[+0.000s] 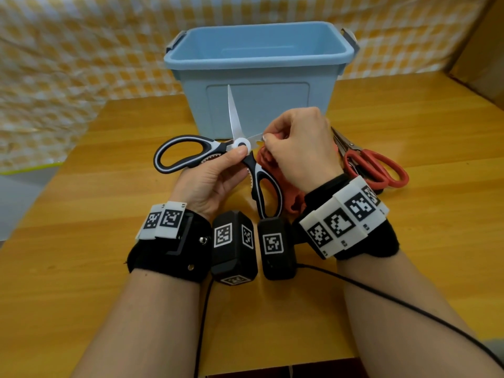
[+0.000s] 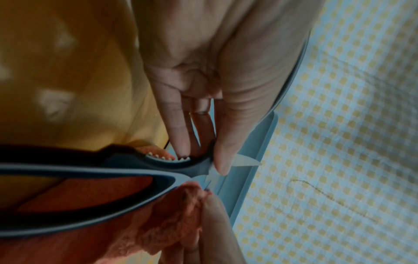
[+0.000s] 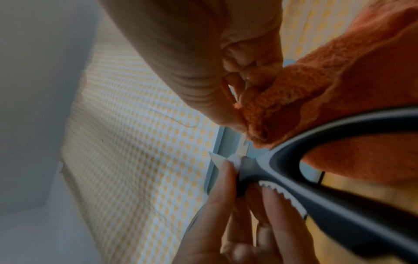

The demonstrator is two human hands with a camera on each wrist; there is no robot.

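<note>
While its blades are standing wide apart, the pair of black-and-white scissors point(image 1: 242, 144) is hovering over the middle of the wooden table point(image 1: 109, 241), just near of a blue bin point(image 1: 272, 99). The left hand point(image 1: 215, 181) is pinching the pair at the pivot, thumb on top, fingers beneath. The right hand point(image 1: 300, 143), fingers curled, is clutching an orange cloth point(image 1: 293, 201) against the right-pointing blade. Red scissors point(image 1: 381, 160) are lying just right of that hand.
</note>
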